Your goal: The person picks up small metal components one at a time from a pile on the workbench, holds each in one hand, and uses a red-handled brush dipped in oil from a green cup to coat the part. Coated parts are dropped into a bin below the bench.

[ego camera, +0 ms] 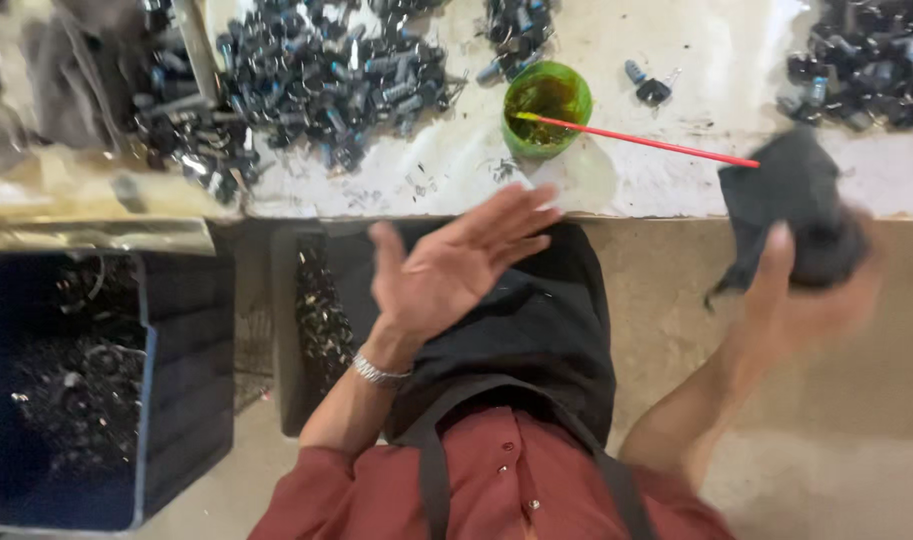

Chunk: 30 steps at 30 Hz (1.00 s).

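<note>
The right hand (806, 290) (blurred) has its fingers closed round a dark cloth (791, 195) just off the white table's (626, 190) edge; the left hand (446, 265) hangs open, fingers spread, palm up, below the green cup (546, 105) with its red stick (646, 142); dark metal parts (326, 70) lie heaped beyond.

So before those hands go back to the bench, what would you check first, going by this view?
1. Left hand free: ok, open palm, holding nothing.
2. Right hand grip on the dark cloth: cannot tell, blurred by motion.
3. Green cup upright on the white bench: ok.
4. Red stick resting in the cup, its end close to the cloth: not ok, could be knocked.
5. Pile of small dark metal parts away from the bench edge: ok.
6. Dark bin beside the lap: ok, open.
</note>
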Available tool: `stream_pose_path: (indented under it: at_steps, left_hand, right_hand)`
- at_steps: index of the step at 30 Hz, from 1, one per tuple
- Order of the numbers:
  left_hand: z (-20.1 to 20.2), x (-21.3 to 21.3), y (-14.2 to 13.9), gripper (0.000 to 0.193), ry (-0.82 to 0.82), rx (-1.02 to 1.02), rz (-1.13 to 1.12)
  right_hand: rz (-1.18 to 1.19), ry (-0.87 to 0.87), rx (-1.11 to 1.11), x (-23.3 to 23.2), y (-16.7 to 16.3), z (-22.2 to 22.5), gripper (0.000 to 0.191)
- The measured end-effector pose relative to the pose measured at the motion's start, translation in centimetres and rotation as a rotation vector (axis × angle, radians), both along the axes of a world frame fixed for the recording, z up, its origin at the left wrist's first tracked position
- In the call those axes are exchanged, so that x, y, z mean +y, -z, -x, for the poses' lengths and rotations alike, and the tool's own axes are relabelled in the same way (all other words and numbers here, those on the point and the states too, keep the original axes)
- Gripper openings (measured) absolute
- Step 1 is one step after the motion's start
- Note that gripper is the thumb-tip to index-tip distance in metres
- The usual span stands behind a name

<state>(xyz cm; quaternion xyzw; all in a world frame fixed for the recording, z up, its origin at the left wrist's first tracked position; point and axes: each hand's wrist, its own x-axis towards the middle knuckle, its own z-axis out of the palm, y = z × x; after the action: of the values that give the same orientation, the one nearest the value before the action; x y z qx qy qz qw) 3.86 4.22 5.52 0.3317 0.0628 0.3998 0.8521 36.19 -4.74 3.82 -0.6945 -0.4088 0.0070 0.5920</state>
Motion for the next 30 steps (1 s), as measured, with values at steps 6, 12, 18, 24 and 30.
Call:
stream_pose_path:
  at_steps: [6, 12, 18, 24, 30]
  left_hand:
    - [-8.0, -3.5, 5.3, 0.121, 0.259, 0.128, 0.072]
    - [-11.4, -6.1, 8.4, 0.104, 0.294, 0.261, -0.435]
    - [-14.8, -3.5, 7.6, 0.113, 0.322, 0.435, -0.745]
    - [-16.9, -1.8, 6.3, 0.120, 0.542, 0.208, -0.535]
    - [-10.9, 0.8, 6.0, 0.125, 0.597, -0.179, 0.266]
  right_hand:
    - [0.196, -0.182, -0.432, -2.7, 2.8, 7.0, 0.073]
    - [-0.387, -0.102, -0.063, 1.2, 4.8, 7.4, 0.040]
    - [-0.228, -0.095, 0.827, -0.6, 5.9, 4.5, 0.060]
    - [-0.530, -0.203, 1.349, -1.4, 4.8, 1.0, 0.059]
    - [-0.526, 0.368, 0.383, 2.2, 2.7, -5.2, 0.043]
